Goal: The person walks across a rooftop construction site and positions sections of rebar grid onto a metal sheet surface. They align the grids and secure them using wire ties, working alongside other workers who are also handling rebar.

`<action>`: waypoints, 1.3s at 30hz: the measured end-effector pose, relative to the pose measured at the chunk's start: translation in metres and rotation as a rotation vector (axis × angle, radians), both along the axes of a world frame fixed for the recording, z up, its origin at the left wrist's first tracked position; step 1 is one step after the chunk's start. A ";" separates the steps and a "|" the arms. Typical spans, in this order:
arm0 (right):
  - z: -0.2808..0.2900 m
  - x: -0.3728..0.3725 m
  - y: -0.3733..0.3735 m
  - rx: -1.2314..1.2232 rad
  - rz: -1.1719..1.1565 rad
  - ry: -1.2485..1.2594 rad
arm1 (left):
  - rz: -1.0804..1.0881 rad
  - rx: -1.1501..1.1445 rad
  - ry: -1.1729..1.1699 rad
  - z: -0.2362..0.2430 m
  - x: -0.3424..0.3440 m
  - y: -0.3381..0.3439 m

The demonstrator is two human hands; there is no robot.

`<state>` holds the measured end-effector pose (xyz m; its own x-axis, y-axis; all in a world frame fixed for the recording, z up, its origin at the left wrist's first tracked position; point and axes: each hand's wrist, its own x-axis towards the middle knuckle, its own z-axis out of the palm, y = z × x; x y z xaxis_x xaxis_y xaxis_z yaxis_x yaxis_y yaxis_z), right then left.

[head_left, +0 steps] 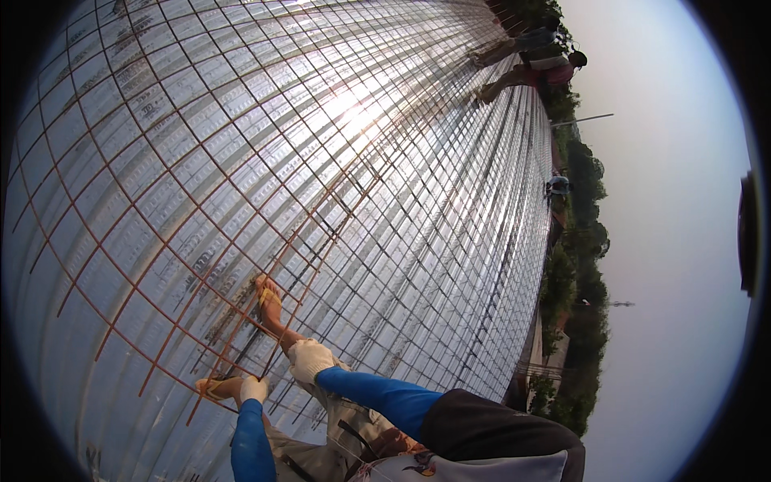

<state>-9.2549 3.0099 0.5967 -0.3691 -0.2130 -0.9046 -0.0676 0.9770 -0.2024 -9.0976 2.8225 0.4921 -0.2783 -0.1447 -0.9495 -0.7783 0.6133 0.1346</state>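
I am on a wide deck of shiny corrugated metal sheets (144, 153) overlaid with a rusty steel bar mesh (265, 201). My left hand (254, 389), in a white glove below a blue sleeve, is down at the mesh beside my left sandalled foot (215, 388); its grip is too small to make out. My right hand (310, 359), also in a white glove, is curled into a fist against my right shin, just behind my right sandalled foot (269, 299). That foot stands on a band of closely spaced, overlapping bars (301, 257).
Two people (536, 71) bend over the mesh at the far end of the deck. A third person (556, 186) is at the deck's right edge, beyond which are trees (586, 265) and hazy sky. Sun glare (353, 112) whitens the sheets.
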 end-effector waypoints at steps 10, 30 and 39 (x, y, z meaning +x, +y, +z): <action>-0.001 0.000 -0.002 0.056 0.029 -0.011 | 0.025 -0.034 0.010 0.005 -0.002 -0.002; -0.008 0.008 0.002 -0.010 0.156 0.054 | 0.063 -0.080 0.013 0.000 0.004 -0.014; 0.006 0.005 0.003 0.024 0.050 0.027 | 0.085 -0.090 0.000 0.024 -0.014 -0.017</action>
<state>-9.2496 3.0126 0.6022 -0.3833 -0.2099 -0.8994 -0.1214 0.9768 -0.1762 -9.1112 2.8051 0.5165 -0.2610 -0.2522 -0.9318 -0.8281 0.5546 0.0819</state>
